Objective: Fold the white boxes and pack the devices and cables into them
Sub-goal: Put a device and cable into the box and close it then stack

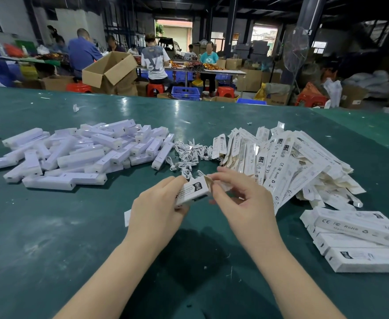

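Left hand [156, 203] grips white box [192, 188] | right hand [241, 194] pinches its brown-lined end flap [208, 180]

Two bare forearms, no sleeves, left hand [156, 210], right hand [246, 203], no rings or watch in view

Box [192, 189] print blurred, lower end hidden

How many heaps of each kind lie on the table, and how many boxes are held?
Device heap: 1
Cable heap: 1
Flat box heap: 1
Folded box stack: 1
Held box: 1
Total: 5
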A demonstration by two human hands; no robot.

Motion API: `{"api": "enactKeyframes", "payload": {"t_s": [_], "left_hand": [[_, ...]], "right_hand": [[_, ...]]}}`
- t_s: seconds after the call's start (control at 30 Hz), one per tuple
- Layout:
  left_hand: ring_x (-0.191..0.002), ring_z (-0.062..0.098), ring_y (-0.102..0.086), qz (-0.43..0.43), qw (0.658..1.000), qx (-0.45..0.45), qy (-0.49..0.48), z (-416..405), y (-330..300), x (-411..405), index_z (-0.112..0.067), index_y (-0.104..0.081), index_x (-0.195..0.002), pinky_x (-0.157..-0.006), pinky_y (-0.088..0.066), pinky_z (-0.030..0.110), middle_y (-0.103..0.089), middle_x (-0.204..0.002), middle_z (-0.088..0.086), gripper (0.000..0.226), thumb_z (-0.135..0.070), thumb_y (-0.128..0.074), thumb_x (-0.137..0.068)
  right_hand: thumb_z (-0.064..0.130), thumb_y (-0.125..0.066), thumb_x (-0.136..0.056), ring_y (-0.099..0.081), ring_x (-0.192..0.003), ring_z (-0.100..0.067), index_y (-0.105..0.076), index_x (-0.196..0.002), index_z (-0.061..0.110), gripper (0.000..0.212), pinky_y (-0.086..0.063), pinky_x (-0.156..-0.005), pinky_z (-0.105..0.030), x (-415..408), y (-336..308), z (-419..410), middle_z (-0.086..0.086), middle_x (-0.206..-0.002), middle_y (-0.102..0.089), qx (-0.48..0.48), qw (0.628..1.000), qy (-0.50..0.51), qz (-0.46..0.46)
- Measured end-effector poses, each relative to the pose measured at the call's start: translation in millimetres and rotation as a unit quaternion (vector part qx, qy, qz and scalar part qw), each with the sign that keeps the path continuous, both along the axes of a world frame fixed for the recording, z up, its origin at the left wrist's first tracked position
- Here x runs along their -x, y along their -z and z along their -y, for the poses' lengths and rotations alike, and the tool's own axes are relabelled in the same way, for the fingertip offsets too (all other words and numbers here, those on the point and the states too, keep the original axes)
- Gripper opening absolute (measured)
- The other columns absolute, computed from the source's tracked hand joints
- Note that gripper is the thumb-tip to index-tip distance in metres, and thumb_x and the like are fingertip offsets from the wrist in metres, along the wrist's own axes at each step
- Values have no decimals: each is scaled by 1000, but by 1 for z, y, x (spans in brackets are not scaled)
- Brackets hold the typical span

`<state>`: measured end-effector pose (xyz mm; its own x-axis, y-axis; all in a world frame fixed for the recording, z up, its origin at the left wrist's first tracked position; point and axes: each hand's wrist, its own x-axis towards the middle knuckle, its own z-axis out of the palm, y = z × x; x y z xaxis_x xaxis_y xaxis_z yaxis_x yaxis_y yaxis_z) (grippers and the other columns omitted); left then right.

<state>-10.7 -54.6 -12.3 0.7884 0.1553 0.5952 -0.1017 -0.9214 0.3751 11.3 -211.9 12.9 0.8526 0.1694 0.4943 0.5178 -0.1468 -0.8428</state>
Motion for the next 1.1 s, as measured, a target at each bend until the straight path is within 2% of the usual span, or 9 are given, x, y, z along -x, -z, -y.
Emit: {"api": "enactKeyframes", "payload": {"t_s": [0.17, 0.27, 0.37, 0.47, 0.53, 0.63, 0.7, 0.83, 1.1], "left_hand": [[-81, 28, -56, -47, 998, 4, -48, -2, 5, -3, -24, -49, -96, -60, -43, 35, -55, -90, -8, 16, -27, -58, -83], [-83, 27, -59, -41, 999, 19, -31, -3, 4, 0, -40, -44, -119, -61, -42, 33, -61, -102, -12, 33, -33, -57, -89], [-75, 29, -61, -24, 999, -6, 45, 2, -1, 5, -59, -14, -140, -57, -45, 34, -61, -117, -8, 68, -38, -57, -92], [-65, 26, -55, 28, 992, 25, 120, 5, -7, 9, -49, -18, -134, -55, -49, 40, -62, -115, -1, 50, -47, -42, -90], [-59, 14, -42, 21, 991, 26, 127, 6, -9, 11, -43, -21, -133, -51, -42, 33, -60, -94, -11, 48, -47, -41, -89], [-59, 9, -47, -7, 993, 46, 106, 7, -7, 10, -33, -29, -139, -47, -27, 28, -42, -60, -17, 57, -46, -42, -85], [-68, 16, -51, -9, 995, 32, 94, 7, -7, 9, -22, -38, -139, -50, -32, 32, -54, -74, -17, 60, -50, -42, -86], [-79, 23, -61, 15, 995, -9, 99, 11, -8, 11, -19, -46, -135, -56, -50, 40, -65, -114, -5, 48, -37, -56, -91], [-68, 22, -63, 92, 989, -48, 102, 14, -5, 8, -26, -41, -123, -43, -50, 37, -68, -103, -5, 51, -25, -73, -83]], "right_hand": [[8, -62, -92, -67, -85, -1, -72, -114, 25, 30, -46, -72, -6, 5, 10, -9, 11, -90, -71, 38, 999, -21, -32], [11, -55, -97, -61, -94, 9, -64, -127, 24, 35, -43, -83, -6, 6, 11, -13, 22, -98, -66, 46, 996, -56, -47], [13, -49, -100, -53, -113, 13, -59, -133, 17, 34, -38, -95, -6, 8, 11, -14, 21, -117, -62, 76, 996, -39, 25], [16, -44, -99, -45, -129, 2, -53, -138, 11, 40, -35, -109, -16, 9, 13, -16, 10, -135, -54, 102, 990, -17, 94], [17, -42, -96, -44, -130, -1, -49, -141, 16, 45, -35, -108, -18, 10, 11, -16, 10, -138, -53, 112, 987, -21, 111], [18, -40, -99, -58, -111, -8, -40, -134, 38, 40, -45, -93, -17, 12, 10, -14, 20, -115, -60, 95, 987, -51, 120], [25, -41, -101, -59, -110, 0, -38, -132, 39, 34, -44, -88, -9, 12, 9, -13, 29, -111, -59, 59, 992, -51, 103], [35, -55, -93, -64, -85, 14, -70, -115, 20, 31, -43, -74, -1, 10, 6, -11, 27, -91, -72, -70, 996, -42, 18], [16, -65, -92, -71, -97, -9, -76, -101, 28, 18, -55, -93, -36, 3, 8, -8, 7, -97, -76, -167, 980, -55, -92]]}}
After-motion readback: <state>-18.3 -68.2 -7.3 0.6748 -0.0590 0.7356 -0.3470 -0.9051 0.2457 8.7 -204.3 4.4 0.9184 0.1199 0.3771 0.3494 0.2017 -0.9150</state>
